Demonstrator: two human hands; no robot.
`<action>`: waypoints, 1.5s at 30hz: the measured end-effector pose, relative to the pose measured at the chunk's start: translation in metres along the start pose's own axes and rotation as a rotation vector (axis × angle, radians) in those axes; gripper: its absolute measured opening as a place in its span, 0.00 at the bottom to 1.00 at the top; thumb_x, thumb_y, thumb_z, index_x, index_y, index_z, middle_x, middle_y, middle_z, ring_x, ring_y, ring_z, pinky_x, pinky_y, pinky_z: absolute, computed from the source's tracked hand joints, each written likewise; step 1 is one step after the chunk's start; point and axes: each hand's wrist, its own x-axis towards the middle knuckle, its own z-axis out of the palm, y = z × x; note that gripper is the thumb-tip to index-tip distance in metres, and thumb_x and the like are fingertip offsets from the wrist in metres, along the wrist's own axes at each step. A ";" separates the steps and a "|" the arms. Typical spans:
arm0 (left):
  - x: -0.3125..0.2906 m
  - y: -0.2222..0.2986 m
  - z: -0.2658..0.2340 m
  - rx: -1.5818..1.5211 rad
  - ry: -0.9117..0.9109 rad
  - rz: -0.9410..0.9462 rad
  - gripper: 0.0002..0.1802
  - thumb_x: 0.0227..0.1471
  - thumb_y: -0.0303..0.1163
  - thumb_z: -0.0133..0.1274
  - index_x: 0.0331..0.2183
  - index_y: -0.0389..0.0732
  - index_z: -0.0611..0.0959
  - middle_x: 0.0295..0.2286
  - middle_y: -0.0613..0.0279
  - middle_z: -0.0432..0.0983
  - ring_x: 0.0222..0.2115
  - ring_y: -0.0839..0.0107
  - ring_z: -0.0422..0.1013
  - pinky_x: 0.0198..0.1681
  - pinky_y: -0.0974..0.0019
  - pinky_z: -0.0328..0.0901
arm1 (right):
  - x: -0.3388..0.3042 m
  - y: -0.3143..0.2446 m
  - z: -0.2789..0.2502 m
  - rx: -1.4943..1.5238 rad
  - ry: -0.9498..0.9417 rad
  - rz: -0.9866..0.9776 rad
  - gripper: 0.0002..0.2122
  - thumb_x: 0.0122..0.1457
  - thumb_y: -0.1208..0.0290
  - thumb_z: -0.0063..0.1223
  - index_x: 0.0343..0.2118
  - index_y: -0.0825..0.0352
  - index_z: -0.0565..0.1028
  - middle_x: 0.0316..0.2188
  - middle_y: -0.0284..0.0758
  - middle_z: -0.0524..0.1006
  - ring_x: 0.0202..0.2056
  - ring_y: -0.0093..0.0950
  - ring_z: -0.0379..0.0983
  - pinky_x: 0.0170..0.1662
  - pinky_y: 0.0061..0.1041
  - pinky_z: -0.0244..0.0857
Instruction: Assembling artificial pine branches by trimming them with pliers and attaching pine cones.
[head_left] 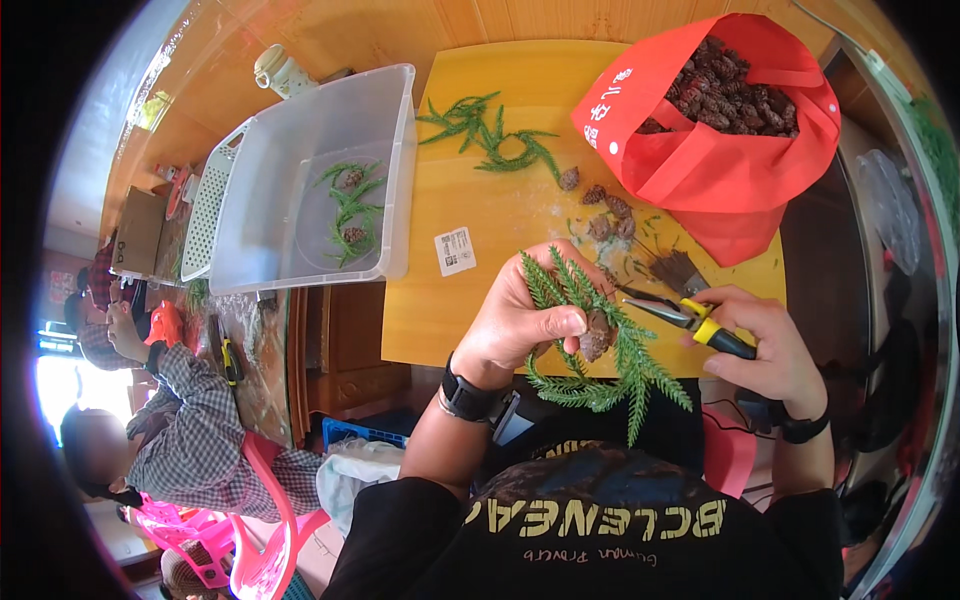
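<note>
1 clear bin [280, 200] — 2 pine cones [353, 235], greenery [368, 208] inside | 1 red bag [715, 170] — heaped cones [725, 90], too many to count | left hand [520, 315]: fingers pinching 1 green sprig [635, 365], brown cone [598, 340] attached, over table's [430, 320] near edge | right hand [760, 345]: fingers around 1 pair of pliers [722, 338]

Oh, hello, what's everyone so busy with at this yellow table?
A person's left hand holds a green artificial-looking evergreen sprig with a brown pinecone against it. The right hand grips yellow-and-black pliers, their tips close to the sprig; whether they touch is unclear. On the yellow table, more brown cones lie loose near a red bag full of cones. A clear plastic bin at left holds green sprigs with cones.
</note>
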 end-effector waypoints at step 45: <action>0.002 -0.001 0.016 1.131 0.185 0.390 0.11 0.39 0.18 0.57 0.30 0.35 0.75 0.26 0.60 0.74 0.24 0.75 0.72 0.27 0.73 0.67 | -0.006 -0.023 0.000 -0.197 0.159 0.256 0.09 0.42 0.74 0.55 0.20 0.71 0.66 0.19 0.39 0.70 0.22 0.27 0.66 0.27 0.22 0.59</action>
